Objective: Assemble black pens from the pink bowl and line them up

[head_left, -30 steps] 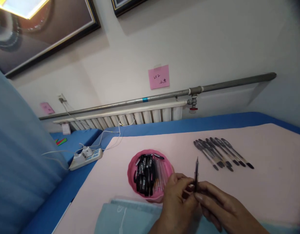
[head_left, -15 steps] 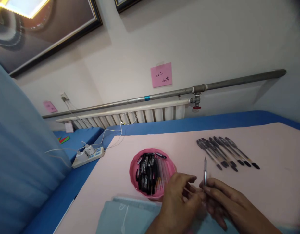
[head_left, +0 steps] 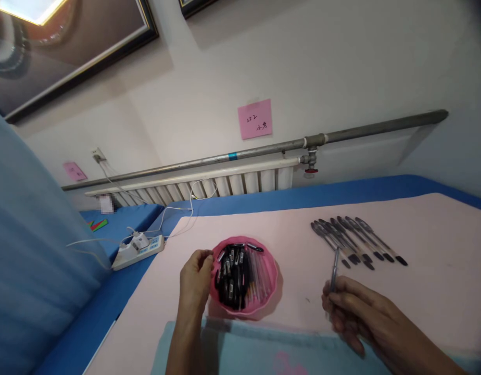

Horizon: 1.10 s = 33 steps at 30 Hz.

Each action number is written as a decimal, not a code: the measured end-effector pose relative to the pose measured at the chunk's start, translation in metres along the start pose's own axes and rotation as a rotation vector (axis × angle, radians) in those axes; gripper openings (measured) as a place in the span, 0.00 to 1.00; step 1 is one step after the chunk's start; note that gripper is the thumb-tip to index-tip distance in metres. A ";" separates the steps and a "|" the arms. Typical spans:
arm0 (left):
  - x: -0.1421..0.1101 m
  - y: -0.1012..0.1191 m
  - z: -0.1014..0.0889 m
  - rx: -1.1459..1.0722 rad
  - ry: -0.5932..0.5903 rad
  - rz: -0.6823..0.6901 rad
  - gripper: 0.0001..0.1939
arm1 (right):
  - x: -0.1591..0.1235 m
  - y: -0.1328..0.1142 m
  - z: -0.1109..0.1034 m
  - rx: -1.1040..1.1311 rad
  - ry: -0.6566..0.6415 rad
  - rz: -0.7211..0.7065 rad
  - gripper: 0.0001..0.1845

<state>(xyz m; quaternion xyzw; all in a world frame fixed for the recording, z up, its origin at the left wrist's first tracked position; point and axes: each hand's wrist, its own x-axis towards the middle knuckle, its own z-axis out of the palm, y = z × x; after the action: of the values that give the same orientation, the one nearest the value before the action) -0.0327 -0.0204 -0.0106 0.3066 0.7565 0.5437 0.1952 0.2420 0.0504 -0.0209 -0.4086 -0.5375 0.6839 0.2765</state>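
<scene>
My right hand (head_left: 357, 307) pinches a thin pen (head_left: 334, 271) between thumb and fingers, its pointed end up. My left hand (head_left: 195, 273) is at the left rim of a round pink bowl (head_left: 275, 284), with the fingers curled together; whether it grips the rim or something small is hidden. Black pen caps (head_left: 229, 281) with silvery clips fill the bowl's left side. Clear slim tubes with orange ends (head_left: 260, 276) lie along its right side. Several capped pens (head_left: 355, 239) lie side by side beyond my right hand.
Pale pink sheeting (head_left: 295, 229) covers the blue table (head_left: 342, 188). Light-blue cloth (head_left: 240, 346) lies at the front edge. At the left stands a white power strip (head_left: 147, 252) with plugs and cables, beside a blue curtain (head_left: 37, 250). A radiator (head_left: 248, 182) and pipe run along the wall.
My left hand has moved away from my right hand, leftward across to the bowl's left rim. My right hand still holds the pen, now slightly tilted. The view has shifted a little.
</scene>
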 end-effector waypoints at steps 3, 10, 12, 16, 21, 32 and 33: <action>0.002 -0.006 -0.001 0.158 -0.014 0.039 0.11 | 0.001 0.001 -0.002 -0.015 -0.016 0.007 0.10; 0.003 -0.011 0.000 0.433 -0.120 0.095 0.10 | 0.000 0.000 -0.003 -0.043 -0.013 -0.002 0.10; -0.002 -0.008 0.003 0.463 -0.229 0.117 0.11 | -0.001 -0.001 -0.003 -0.053 -0.007 -0.004 0.10; -0.010 -0.003 0.010 0.528 -0.411 0.161 0.15 | -0.001 0.001 -0.002 -0.050 -0.007 -0.020 0.10; -0.015 -0.001 0.016 0.671 -0.475 0.207 0.15 | -0.002 0.000 -0.001 -0.053 -0.007 -0.020 0.10; -0.020 0.003 0.024 0.805 -0.435 0.225 0.12 | -0.002 0.003 -0.001 -0.067 -0.004 -0.045 0.10; -0.020 0.002 0.025 0.799 -0.426 0.227 0.12 | -0.002 0.003 -0.001 -0.074 -0.005 -0.046 0.10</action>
<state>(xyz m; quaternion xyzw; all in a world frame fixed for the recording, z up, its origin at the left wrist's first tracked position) -0.0015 -0.0158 -0.0176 0.5435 0.8113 0.1524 0.1521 0.2438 0.0487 -0.0237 -0.4042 -0.5723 0.6581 0.2757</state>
